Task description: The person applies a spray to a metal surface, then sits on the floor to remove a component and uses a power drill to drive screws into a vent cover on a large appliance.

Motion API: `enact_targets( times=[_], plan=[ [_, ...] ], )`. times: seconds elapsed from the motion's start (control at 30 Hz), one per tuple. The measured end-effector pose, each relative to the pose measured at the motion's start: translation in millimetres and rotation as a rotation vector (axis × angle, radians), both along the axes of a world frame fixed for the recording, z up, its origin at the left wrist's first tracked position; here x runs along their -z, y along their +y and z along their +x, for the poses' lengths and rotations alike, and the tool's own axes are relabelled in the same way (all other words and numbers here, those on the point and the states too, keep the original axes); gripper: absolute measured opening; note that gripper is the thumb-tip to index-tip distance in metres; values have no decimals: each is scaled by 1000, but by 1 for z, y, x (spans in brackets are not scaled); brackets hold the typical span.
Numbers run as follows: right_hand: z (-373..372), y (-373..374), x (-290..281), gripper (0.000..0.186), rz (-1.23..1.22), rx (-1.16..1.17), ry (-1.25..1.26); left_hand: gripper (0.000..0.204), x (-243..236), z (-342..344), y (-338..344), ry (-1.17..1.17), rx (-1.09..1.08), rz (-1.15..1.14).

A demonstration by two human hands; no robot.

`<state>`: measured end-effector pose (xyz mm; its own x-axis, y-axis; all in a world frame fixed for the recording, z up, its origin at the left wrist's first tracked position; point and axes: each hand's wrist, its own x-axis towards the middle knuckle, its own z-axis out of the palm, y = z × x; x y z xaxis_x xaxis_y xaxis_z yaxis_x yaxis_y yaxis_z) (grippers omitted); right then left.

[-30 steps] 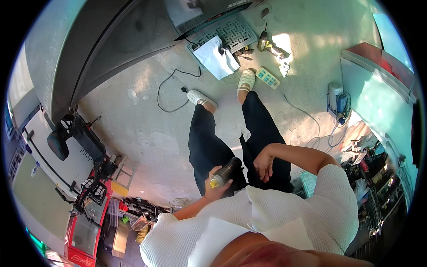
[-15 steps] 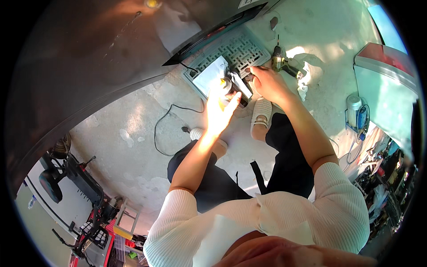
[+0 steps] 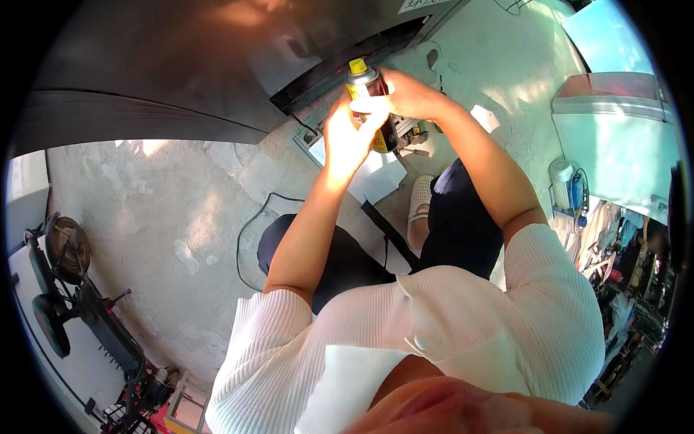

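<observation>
A spray can (image 3: 387, 134) with a yellow cap, silver shoulder and dark body is between my two hands, its cap end pointing away from me. My left hand (image 3: 343, 137) is closed round its left side, with the thumb across the body. My right hand (image 3: 408, 95) grips the upper part from the right. Below the hands lies a white sheet-like piece (image 3: 379, 177). Under them is a light grey slotted panel (image 3: 307, 139), mostly covered by my hands and the sheet.
A large dark, glossy appliance (image 3: 181, 65) fills the upper left. A black cable (image 3: 242, 246) curves over the concrete floor. At right stand a pale chest with a clear lid (image 3: 611, 141) and a blue and white motor-like device (image 3: 567, 188). A scooter-like vehicle (image 3: 94, 311) stands lower left.
The can has come up nearer to me. My right hand has moved from beside the slotted panel onto the can. The drill on the floor is now mostly hidden.
</observation>
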<state>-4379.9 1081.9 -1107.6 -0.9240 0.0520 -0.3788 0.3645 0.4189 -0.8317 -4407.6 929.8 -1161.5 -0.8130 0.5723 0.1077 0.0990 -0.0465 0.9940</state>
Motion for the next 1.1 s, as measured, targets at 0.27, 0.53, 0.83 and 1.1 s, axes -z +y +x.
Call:
enact_targets(
  times=[0.27, 0.53, 0.83, 1.1],
  plan=[
    [4, 91, 5, 60, 989, 236, 151, 97, -16, 24, -12, 400, 569, -909],
    [79, 215, -19, 47, 327, 643, 128, 75, 0, 33, -6, 471, 829, -980],
    [160, 279, 57, 64, 139, 941, 150, 68, 7, 54, -6, 470, 929, -976],
    [186, 340, 210, 85, 539, 1022, 183, 65, 30, 55, -40, 358, 689, -1092]
  ],
)
